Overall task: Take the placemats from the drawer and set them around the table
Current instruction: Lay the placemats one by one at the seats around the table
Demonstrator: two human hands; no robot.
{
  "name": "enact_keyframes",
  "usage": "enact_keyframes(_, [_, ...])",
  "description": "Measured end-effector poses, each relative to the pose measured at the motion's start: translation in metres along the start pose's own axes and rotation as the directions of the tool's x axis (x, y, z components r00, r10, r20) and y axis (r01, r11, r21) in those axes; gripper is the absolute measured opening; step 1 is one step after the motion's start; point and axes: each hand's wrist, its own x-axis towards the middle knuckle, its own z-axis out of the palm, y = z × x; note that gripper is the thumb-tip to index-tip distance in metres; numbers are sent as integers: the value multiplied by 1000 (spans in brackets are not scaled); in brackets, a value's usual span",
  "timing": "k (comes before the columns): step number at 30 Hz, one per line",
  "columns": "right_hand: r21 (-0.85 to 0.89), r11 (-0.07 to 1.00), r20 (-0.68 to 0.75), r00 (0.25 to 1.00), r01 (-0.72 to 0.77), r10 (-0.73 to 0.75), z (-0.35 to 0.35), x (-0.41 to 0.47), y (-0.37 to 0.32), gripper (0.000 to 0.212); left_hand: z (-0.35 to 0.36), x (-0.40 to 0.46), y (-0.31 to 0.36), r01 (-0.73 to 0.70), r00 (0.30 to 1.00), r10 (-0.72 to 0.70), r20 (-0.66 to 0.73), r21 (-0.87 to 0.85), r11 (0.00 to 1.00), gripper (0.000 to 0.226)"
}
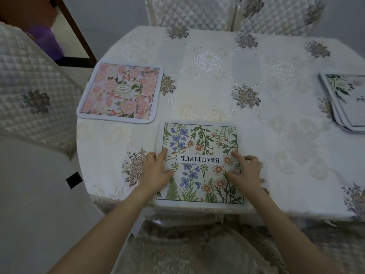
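Both forearms are seen reaching in from 6 o'clock, over a lace-covered chair seat (197, 248) tucked under the table edge. Left hand (156, 171) is laid flat on the left side of the wildflower placemat (199, 163), fingers spread & extended, nothing gripped; index tip is pressed near the mat's left border. Right hand (246, 171) is rested on the mat's right side, index stretched toward 12 o'clock, other fingers loosely curled, palm down, nothing clasped. Mat is laid flat at the table's near edge, approx. 6 o'clock, w/ the word "BEAUTIFUL" printed upside down as viewed, blue & orange flowers around it. A 2nd mat, the pink floral placemat (120, 91), is set flat at approx. 10 o'clock, close to the table's left edge, well apart from the first. At 3 o'clock a stack of placemats (345, 99) is cut off by the frame edge; count cannot be told. All are borne on a table (213, 80) covered w/ a white embroidered cloth. Quilted chairs are seen at 9 o'clock (29, 91) & at 12 o'clock (189, 12).
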Motion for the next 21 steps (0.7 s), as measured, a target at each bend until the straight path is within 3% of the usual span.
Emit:
enact_keyframes(4, [-342, 933, -61, 988, 112, -141, 2, 0, 1, 64, -2, 1, 3, -96, 991, 124, -49, 383, 919, 74])
enact_keyframes(6, [-362, 910, -73, 967, 201, -243, 5, 8, -12, 64, 0, 10, 13, -190, 974, 226, -27, 451, 872, 75])
enact_keyframes(11, [-146, 889, -36, 895, 435, -444, 45, 44, -81, 64, 30, 65, 56, -341, 917, 397, -26, 460, 819, 65])
enact_keyframes(13, [-79, 894, -14, 896, 441, -443, 64, 62, -91, 67, 44, 85, 59, -356, 913, 407, 1, 487, 797, 69])
enact_keyframes(21, [-287, 851, 11, 890, 440, -456, 77, 83, -58, 67, 54, 102, 34, -419, 872, 489, -25, 477, 773, 64])
